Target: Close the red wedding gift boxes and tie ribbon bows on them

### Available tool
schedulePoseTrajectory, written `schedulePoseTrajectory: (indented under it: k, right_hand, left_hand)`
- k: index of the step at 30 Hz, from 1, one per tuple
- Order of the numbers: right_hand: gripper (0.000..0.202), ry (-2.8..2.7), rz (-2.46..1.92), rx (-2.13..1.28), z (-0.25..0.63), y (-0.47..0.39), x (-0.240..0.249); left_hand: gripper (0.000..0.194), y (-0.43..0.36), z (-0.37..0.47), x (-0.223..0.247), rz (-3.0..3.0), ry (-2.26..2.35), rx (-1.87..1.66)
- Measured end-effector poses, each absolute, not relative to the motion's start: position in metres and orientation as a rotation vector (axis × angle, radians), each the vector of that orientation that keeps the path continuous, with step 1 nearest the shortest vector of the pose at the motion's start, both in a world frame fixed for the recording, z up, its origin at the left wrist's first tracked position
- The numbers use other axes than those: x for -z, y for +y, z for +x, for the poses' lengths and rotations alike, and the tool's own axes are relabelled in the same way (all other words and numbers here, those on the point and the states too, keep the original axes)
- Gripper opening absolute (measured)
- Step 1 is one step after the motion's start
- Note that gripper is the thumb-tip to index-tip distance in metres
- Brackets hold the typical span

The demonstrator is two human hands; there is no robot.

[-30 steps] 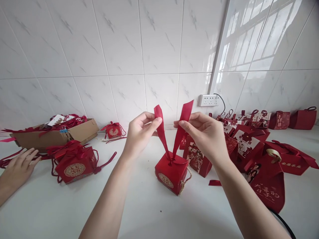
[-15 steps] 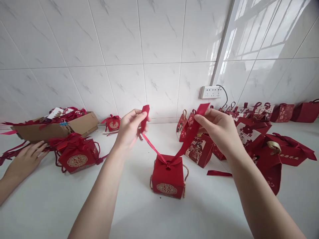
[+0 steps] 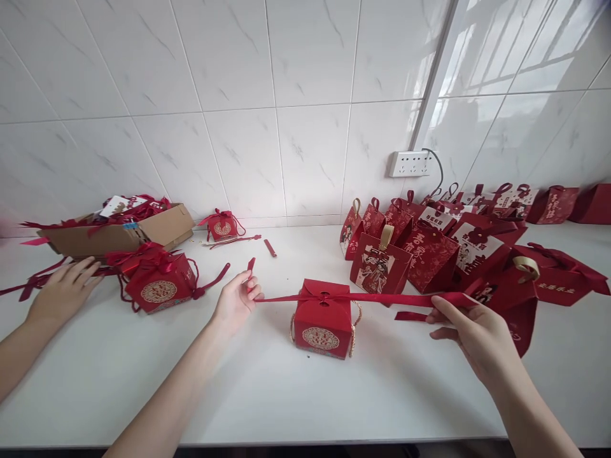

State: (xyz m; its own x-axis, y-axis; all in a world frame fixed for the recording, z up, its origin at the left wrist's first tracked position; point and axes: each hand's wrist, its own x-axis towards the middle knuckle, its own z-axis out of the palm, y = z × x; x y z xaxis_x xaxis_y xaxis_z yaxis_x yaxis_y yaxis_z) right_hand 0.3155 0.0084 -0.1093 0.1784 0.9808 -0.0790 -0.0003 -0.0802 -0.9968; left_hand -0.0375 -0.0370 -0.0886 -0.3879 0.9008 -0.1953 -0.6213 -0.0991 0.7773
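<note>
A red gift box (image 3: 323, 324) with a gold round emblem and twisted gold cord at its sides stands upright on the white table. Across its top runs a red ribbon (image 3: 377, 298), knotted at the middle of the lid and pulled taut to both sides. My left hand (image 3: 237, 296) pinches one ribbon end to the left of the box, the tip sticking up past the fingers. To the right, my right hand (image 3: 470, 324) has the wider ribbon end between thumb and fingers. Both hands are clear of the box itself.
A second red box (image 3: 160, 286) stands at left, near another person's hand (image 3: 67, 289). Behind is a cardboard box (image 3: 90, 242) of red ribbons and cards. Several red gift bags (image 3: 429, 254) crowd the right. A power strip (image 3: 410, 164) is on the tiled wall.
Both hands have moved down and apart, left and right. The ribbon, earlier raised in a V, now lies stretched nearly level across the lid.
</note>
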Motion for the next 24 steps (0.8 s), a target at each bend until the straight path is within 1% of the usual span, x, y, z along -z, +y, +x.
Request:
schedulePoseTrajectory:
  k: [7,14,16,18,20,22,24]
  right_hand:
    - [0.038,-0.888,-1.311,-1.174,0.316,-0.013,0.126]
    - [0.036,-0.937,-1.384,-1.145,0.311,-0.028,0.139]
    - [0.038,-1.084,-1.452,-1.232,0.32,-0.026,0.14]
    - [0.038,-1.345,-1.536,-1.402,0.332,-0.023,0.137]
    - [0.044,-1.644,-1.616,-1.43,0.342,-0.02,0.126]
    - [0.046,-1.902,-1.683,-1.22,0.34,-0.017,0.108]
    - [0.037,-2.086,-1.621,-0.973,0.322,-0.013,0.088]
  left_hand:
    - [0.02,-0.037,-0.04,0.111,0.245,1.055,-1.86]
    - [0.022,-0.037,-0.04,0.121,0.294,1.15,-1.871]
    - [0.02,-0.04,-0.043,0.116,0.366,1.179,-1.763]
    - [0.018,-0.044,-0.05,0.107,0.437,1.216,-1.604]
    - [0.02,-0.047,-0.056,0.096,0.64,1.338,-1.461]
    - [0.023,-0.046,-0.056,0.083,0.976,1.492,-1.324]
    - [0.028,-0.042,-0.048,0.071,1.309,1.56,-1.122]
